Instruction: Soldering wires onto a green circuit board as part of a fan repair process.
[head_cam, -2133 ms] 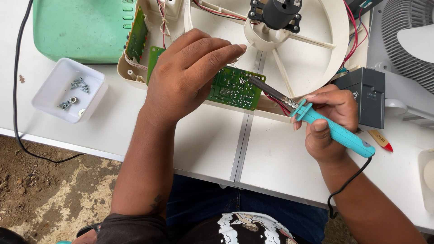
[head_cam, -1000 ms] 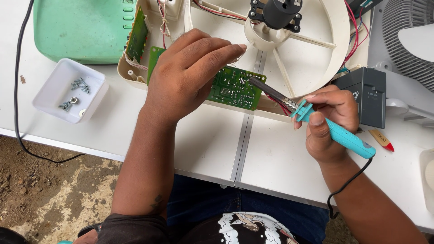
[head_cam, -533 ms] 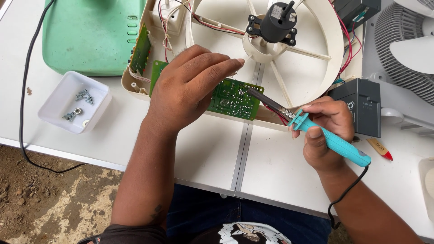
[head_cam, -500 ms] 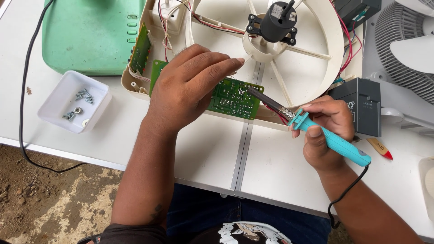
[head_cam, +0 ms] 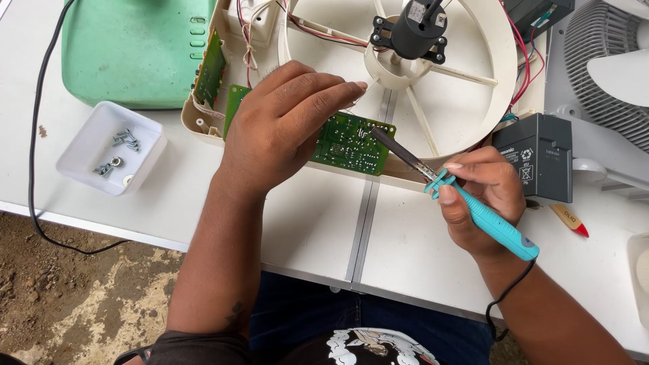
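Now my left hand (head_cam: 284,128) lies spread over the green circuit board (head_cam: 351,143) on the cream fan housing (head_cam: 473,101), while my right fingers (head_cam: 451,195) pinch the teal soldering iron (head_cam: 483,220), tip touching the board. Soldering seems underway; steadiness matters next.

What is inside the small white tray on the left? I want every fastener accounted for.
The white tray holds a few loose metal screws and nuts. Nothing covers them, though their exact count is too small to tell.
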